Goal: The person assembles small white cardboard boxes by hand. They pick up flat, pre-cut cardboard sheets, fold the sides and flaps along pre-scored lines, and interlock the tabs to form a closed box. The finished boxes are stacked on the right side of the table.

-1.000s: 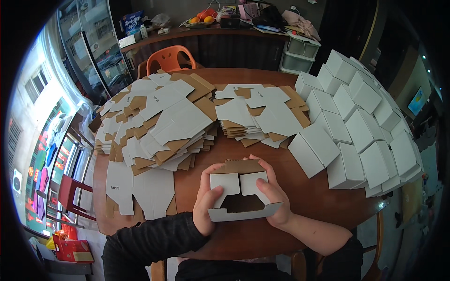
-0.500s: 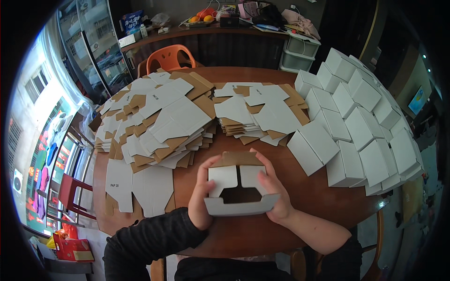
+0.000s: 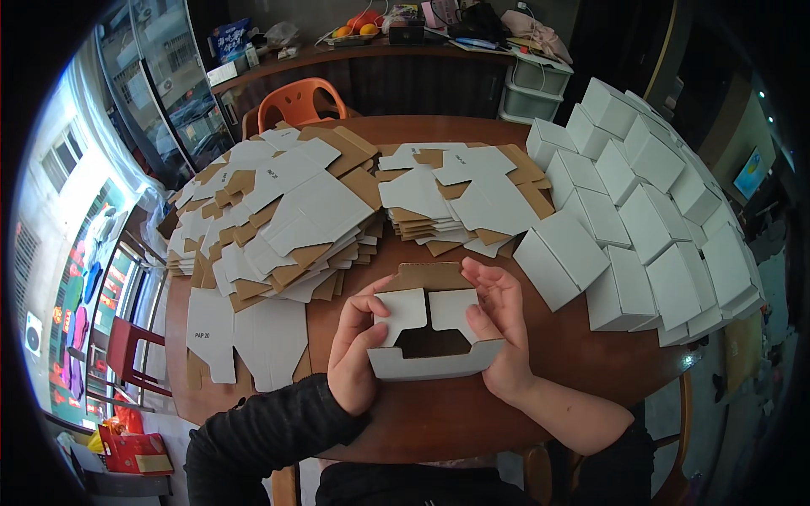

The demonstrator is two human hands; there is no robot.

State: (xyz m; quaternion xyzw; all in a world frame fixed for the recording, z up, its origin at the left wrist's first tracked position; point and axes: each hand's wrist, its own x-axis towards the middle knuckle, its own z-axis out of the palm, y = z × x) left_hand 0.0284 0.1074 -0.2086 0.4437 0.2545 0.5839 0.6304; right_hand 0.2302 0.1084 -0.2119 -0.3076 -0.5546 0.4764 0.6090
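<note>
While open upward, the box (image 3: 449, 315) runs crosswise.

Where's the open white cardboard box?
Head view, lower centre: the box is between the left hand and right hand, in front of the central stack of flat white-and-brown cardboard.

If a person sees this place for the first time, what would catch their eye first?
Probably the large pile of white boxes on the right side of the table. Next may come the partly folded box between the left hand and the right hand at the near side, its dark opening showing. Behind the table, toward the upper left, a bright orange chair also stands out.
</note>
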